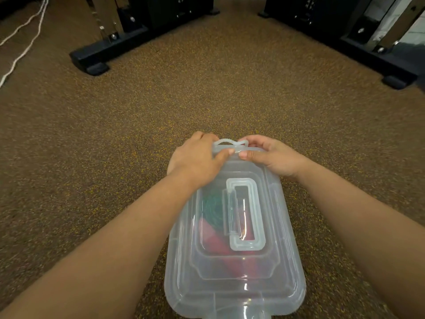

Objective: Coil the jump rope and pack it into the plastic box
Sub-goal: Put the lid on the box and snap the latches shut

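A clear plastic box (285, 261) with its lid on lies on the speckled brown floor in front of me. Through the lid I see the jump rope (212, 209) inside, a green coil with red handles beside it. A flat carry handle lies folded on the lid. My left hand (197, 157) and my right hand (273, 157) both grip the far end of the box, thumbs on top of the lid and fingers curled around the clasp (226, 143) there.
Black metal frame feet stand on the floor at the far left (96, 61) and far right (391, 72). White cords (20, 47) trail along the floor at the upper left. Open carpet-like floor lies between the frames.
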Demonstrator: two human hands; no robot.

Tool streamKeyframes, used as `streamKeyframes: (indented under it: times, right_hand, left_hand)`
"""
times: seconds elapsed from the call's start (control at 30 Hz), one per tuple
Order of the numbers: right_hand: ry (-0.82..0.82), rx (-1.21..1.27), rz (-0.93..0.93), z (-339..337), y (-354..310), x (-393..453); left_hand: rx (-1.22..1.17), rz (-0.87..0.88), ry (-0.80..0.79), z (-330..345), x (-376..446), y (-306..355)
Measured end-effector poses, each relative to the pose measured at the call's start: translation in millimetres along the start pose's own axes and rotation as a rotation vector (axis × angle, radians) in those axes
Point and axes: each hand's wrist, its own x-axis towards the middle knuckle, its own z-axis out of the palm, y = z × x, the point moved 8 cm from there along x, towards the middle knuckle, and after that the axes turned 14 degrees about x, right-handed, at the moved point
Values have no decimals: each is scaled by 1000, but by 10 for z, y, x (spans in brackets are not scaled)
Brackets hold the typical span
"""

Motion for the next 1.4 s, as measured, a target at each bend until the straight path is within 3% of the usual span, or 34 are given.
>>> streamKeyframes:
  times: [0.37,0.5,0.63,0.93,0.97,1.13,1.4]
  right_hand:
    - [175,-349,-142,5,-234,-157]
    - [216,-630,-199,126,-344,-319]
    - [86,-957,-267,411,-254,-622]
    - [-317,-1212,-402,956,181,-1906]
    - [-332,-1240,-427,990,231,-1997]
    - [-306,-1366,-616,1050,440,-2237]
    - [-104,-1430,-671,1107,477,-2249]
  left_hand:
    - [-108,6,108,-53,-58,-6]
    - [123,190,102,-7,-120,142]
    - [249,428,-33,91,-439,270]
    - [468,813,-258,199,-1890,114]
    - [477,839,-251,233,-2008,117]
    - [581,941,80,294,-2353,226]
    - [682,851,229,356,-2313,289]
